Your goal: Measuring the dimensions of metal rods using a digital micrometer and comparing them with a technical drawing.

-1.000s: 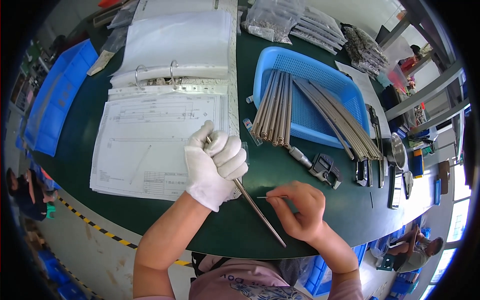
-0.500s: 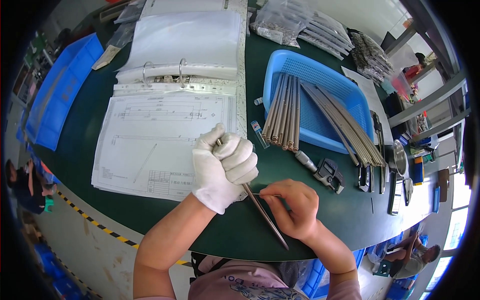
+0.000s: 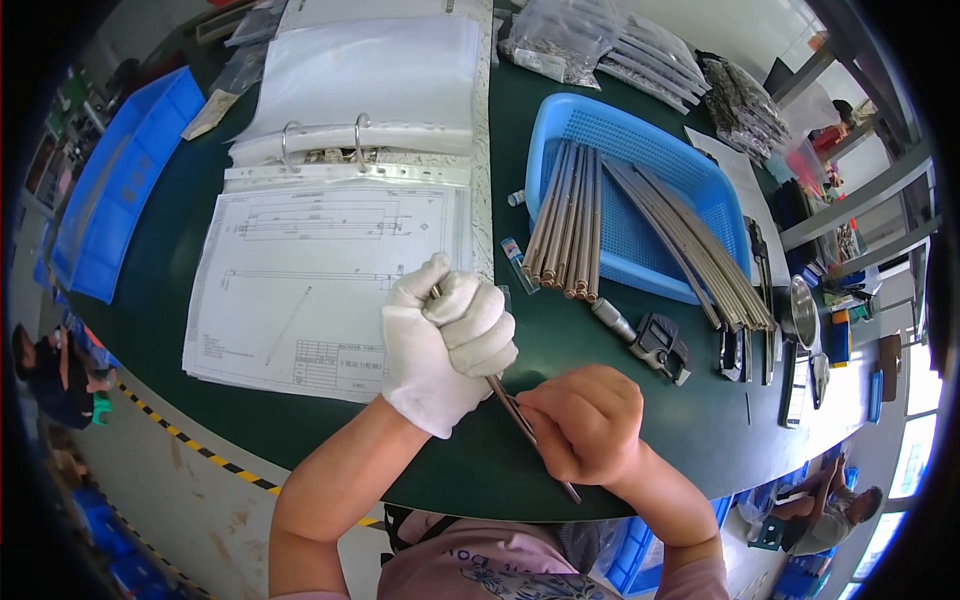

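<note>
A blue bin (image 3: 125,190) is standing left of an open binder (image 3: 320,300). The gloved left hand (image 3: 447,340) is clenching a rod (image 3: 506,400) that's slanting down above the table (image 3: 450,480); the right hand (image 3: 588,420) is curling against it, its hold hidden from me. A basket (image 3: 640,145) is sitting beyond.

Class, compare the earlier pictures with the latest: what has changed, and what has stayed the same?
The bare right hand has moved left and now lies against the metal rod; the thin pin it pinched earlier can't be made out now. The gloved left hand still grips the rod. The blue basket and digital micrometer stayed put.
</note>
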A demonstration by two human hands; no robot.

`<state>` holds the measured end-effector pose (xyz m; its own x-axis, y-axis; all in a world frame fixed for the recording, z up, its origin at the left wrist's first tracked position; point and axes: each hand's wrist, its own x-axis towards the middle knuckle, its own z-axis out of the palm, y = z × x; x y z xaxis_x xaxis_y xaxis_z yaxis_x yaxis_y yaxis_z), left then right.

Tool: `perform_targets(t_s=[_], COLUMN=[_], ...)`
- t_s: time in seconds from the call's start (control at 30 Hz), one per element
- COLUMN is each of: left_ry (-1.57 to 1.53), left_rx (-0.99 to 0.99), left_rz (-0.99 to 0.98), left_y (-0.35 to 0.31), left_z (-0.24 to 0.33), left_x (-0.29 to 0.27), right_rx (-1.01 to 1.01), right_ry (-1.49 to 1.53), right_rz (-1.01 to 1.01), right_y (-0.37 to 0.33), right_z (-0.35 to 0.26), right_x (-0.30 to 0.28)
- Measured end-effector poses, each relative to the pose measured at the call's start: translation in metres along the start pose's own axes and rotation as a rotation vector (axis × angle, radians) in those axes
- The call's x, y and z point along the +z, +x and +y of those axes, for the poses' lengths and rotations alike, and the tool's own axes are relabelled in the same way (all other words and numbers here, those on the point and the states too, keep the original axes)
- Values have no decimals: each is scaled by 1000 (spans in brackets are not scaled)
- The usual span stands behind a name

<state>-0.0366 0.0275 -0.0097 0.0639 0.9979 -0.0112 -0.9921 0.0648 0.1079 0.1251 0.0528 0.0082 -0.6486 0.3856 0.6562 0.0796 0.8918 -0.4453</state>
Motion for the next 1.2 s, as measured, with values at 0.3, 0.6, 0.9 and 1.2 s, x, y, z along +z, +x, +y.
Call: perform_targets(t_s=[0.3, 0.6, 0.9, 1.2], left_ry=[17, -11, 34, 20], left_rx=[-12, -4, 28, 57], left_rz=[0, -91, 30, 80], left_y=[-3, 2, 1, -1], left_z=[-3, 2, 0, 0], left_x=[2, -7, -5, -3], right_rx=[160, 185, 217, 140], right_ry=[128, 111, 140, 148], right_rz=[-176, -116, -119, -144], right_y=[9, -39, -52, -48], right_z=[-2, -11, -10, -10], right_x=[-11, -27, -25, -24])
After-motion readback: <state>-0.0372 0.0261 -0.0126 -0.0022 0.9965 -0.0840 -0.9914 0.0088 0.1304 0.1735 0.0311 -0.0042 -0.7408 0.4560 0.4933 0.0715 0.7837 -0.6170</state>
